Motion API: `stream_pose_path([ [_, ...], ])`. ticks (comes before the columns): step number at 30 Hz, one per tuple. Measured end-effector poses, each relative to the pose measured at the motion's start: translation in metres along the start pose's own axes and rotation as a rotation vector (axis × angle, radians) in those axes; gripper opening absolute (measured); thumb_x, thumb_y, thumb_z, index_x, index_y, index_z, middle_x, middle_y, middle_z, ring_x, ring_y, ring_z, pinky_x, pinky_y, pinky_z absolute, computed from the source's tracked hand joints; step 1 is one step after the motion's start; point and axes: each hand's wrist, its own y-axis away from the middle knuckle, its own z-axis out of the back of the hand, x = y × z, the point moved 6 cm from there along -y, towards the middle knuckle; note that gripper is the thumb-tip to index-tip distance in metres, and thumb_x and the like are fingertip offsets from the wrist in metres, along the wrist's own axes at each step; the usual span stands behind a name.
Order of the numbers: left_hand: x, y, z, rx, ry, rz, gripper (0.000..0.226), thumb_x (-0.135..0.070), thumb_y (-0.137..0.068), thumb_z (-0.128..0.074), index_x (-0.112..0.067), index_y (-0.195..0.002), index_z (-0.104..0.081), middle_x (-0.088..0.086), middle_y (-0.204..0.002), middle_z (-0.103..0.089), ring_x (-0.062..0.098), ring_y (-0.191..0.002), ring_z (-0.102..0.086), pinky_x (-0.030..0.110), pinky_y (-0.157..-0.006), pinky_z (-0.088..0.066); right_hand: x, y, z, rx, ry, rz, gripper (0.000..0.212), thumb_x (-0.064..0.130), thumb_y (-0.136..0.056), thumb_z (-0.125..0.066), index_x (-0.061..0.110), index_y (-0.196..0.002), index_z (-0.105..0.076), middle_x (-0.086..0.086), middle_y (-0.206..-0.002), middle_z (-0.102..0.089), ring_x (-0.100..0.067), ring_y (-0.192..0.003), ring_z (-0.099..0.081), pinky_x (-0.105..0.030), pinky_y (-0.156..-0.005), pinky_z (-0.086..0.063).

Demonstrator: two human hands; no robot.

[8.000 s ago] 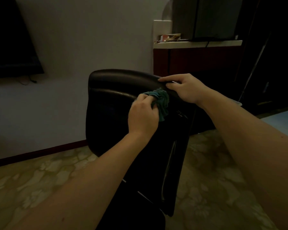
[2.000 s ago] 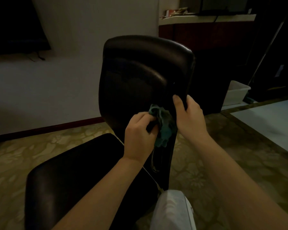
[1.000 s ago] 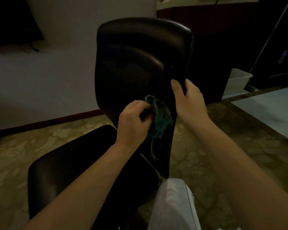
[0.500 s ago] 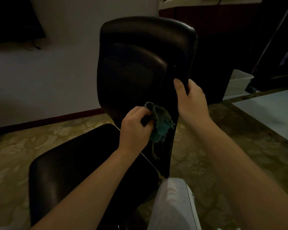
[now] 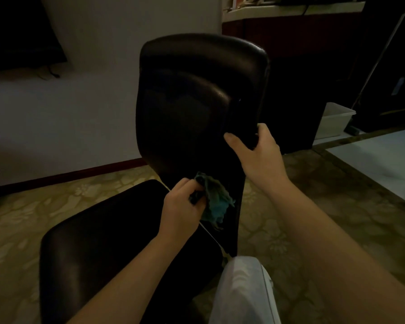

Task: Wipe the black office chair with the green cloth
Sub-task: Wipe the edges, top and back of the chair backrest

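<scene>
There is one black office chair [image 5: 197,101], one green cloth [image 5: 216,202] and two bare hands: one left hand [image 5: 182,211] and one right hand [image 5: 255,153]. One white bin [image 5: 334,122], one dark screen [image 5: 21,31] and one white-clad knee [image 5: 241,288] also show.

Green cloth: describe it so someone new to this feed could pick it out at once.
Find the black office chair in the middle of the view and follow its backrest down almost to the seat. There the left hand grips the green cloth, a crumpled teal wad, the only coloured thing against the dark chair.
</scene>
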Motion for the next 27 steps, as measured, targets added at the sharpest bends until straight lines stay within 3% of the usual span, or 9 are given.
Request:
stream_pose_path([
  [8,-0.038,-0.053,0.019,-0.096,0.103,-0.012,0.009,-0.011,-0.080,-0.075,-0.016,-0.084,-0.069,-0.006,-0.084,-0.064,0.006,-0.080,-0.061,0.022,-0.071,-0.050,-0.001,-0.008,0.004,0.045,0.091,-0.032,0.049,0.068,-0.076,-0.065,0.032,-0.107,-0.053,0.017,-0.098,-0.061,0.000,-0.088,-0.059,-0.022,-0.070,-0.050],
  [14,-0.021,-0.026,0.004,-0.078,0.017,-0.042,0.016,-0.002,-0.076,-0.077,-0.012,-0.080,-0.065,-0.006,-0.082,-0.057,0.000,-0.076,-0.054,0.006,-0.066,-0.039,-0.002,-0.018,0.001,0.034,0.197,-0.056,0.076,0.079,-0.062,-0.066,0.030,-0.120,-0.053,0.016,-0.106,-0.061,-0.006,-0.093,-0.060,-0.028,-0.076,-0.053],
  [20,0.016,0.007,-0.011,0.039,-0.103,0.062,0.016,-0.009,-0.079,-0.079,-0.010,-0.088,-0.067,-0.002,-0.089,-0.058,0.012,-0.078,-0.057,0.009,-0.065,-0.042,-0.004,-0.023,-0.005,0.033,0.243,-0.035,0.068,0.073,-0.067,-0.066,0.031,-0.119,-0.054,0.015,-0.105,-0.064,-0.007,-0.090,-0.062,-0.028,-0.073,-0.054],
  [23,-0.001,-0.005,-0.007,-0.017,-0.107,0.019,0.016,-0.008,-0.076,-0.079,-0.010,-0.083,-0.065,-0.003,-0.085,-0.057,0.011,-0.074,-0.055,0.020,-0.063,-0.046,-0.006,-0.026,-0.005,0.018,0.246,-0.038,0.069,0.073,-0.066,-0.065,0.032,-0.120,-0.054,0.015,-0.105,-0.064,-0.008,-0.091,-0.062,-0.031,-0.076,-0.055],
  [27,-0.035,-0.032,0.003,-0.151,-0.027,-0.057,0.019,-0.006,-0.075,-0.075,-0.014,-0.076,-0.058,-0.003,-0.081,-0.054,0.007,-0.071,-0.050,0.018,-0.061,-0.042,-0.008,-0.025,-0.005,0.000,0.248,-0.019,0.066,0.071,-0.069,-0.065,0.032,-0.120,-0.054,0.016,-0.105,-0.062,-0.007,-0.090,-0.058,-0.021,-0.066,-0.046],
])
